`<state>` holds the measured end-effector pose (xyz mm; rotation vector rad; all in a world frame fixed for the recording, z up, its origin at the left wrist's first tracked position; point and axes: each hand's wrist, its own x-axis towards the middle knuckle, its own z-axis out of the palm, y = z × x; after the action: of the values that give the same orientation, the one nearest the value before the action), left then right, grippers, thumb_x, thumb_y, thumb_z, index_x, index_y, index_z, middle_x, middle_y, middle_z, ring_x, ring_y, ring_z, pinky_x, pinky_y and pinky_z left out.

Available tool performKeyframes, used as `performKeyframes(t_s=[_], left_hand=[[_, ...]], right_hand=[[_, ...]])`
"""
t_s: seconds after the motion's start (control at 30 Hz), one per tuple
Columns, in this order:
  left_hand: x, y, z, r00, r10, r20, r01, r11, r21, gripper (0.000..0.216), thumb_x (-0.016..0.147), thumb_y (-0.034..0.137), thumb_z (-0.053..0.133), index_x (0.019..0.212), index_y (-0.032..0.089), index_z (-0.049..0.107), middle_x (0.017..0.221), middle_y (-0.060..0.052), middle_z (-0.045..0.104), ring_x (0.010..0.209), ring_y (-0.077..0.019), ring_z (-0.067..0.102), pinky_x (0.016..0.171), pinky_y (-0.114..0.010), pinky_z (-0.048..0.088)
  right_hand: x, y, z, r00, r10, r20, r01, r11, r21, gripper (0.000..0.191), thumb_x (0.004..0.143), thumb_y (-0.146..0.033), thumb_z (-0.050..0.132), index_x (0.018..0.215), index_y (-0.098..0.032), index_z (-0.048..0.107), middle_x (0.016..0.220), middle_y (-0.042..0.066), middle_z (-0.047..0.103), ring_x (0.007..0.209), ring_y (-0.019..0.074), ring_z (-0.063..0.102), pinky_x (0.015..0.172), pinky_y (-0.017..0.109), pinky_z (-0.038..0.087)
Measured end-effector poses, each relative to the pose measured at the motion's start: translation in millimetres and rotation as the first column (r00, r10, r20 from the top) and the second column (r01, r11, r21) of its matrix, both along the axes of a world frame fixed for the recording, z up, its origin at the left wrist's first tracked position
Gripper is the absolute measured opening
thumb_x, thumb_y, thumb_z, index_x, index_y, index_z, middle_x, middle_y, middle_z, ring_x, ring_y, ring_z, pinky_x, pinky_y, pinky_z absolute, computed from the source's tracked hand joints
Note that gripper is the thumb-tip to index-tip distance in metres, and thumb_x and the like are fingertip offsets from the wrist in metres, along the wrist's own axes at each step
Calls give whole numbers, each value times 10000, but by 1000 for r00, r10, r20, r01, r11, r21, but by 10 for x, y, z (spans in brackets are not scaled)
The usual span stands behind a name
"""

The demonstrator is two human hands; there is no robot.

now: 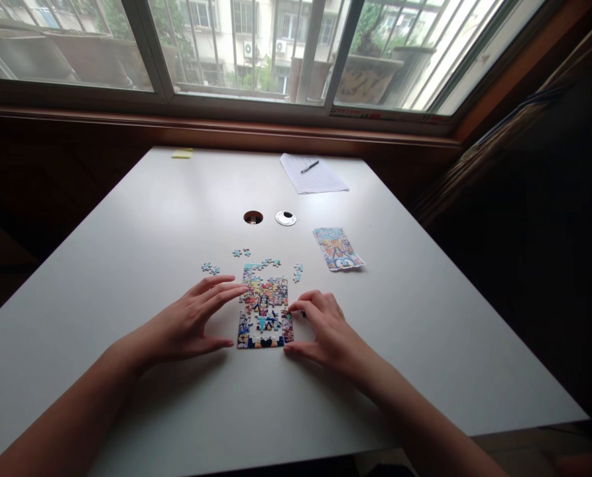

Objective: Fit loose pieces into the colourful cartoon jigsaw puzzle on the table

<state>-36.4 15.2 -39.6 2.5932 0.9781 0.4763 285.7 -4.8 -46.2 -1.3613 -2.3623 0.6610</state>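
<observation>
A small colourful jigsaw puzzle [264,311], mostly assembled, lies on the white table [126,265] in front of me. My left hand [191,321] rests at its left edge, fingers stretched out and touching the side, thumb at the lower corner. At the right edge is my right hand [320,324], fingers curled and pressed against the puzzle's side, thumb at the lower right corner. Several loose blue pieces [240,252] lie just beyond the puzzle, more at the left [210,267] and right [297,271].
A printed picture card [338,248] lies to the right of the puzzle. Farther back are a cable hole [252,217], its round cap [286,218], a paper sheet [313,175] with a pen [309,166], and a yellow sticky pad [182,153]. A window runs behind the table.
</observation>
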Motion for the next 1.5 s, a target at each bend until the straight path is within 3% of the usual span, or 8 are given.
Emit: performKeyframes(t_s=[0.4,1.17,1.5], left_hand=[[-45,83,-72,988,-90,-123,96,994,48,705,942,432,609,1552,270,296,1556,-41,426,1486,-285,290,1190,-491,358],[17,73,-166,993,-104,-59,108,991,84,691,943,482,618,1544,277,347,1530,-83,456,1397,-305,413,1149,-498,423],[25,77,-165,992,-110,-57,114,991,64,722,928,523,621,1549,300,328,1513,-92,464,1381,-325,389,1126,-530,431]], right_hand=[[-15,-10,-28,1000,11,-4,-10,1000,16,549,716,-378,866,1186,-273,603,1235,70,541,1143,297,457,1004,459,436],[-21,7,5,999,-26,38,26,999,-23,612,686,-419,877,1212,-276,599,1244,75,533,1164,306,451,1014,461,434],[-59,8,126,998,-29,51,34,995,-99,511,706,-335,862,1142,-272,602,1240,74,517,1170,306,454,1013,473,438]])
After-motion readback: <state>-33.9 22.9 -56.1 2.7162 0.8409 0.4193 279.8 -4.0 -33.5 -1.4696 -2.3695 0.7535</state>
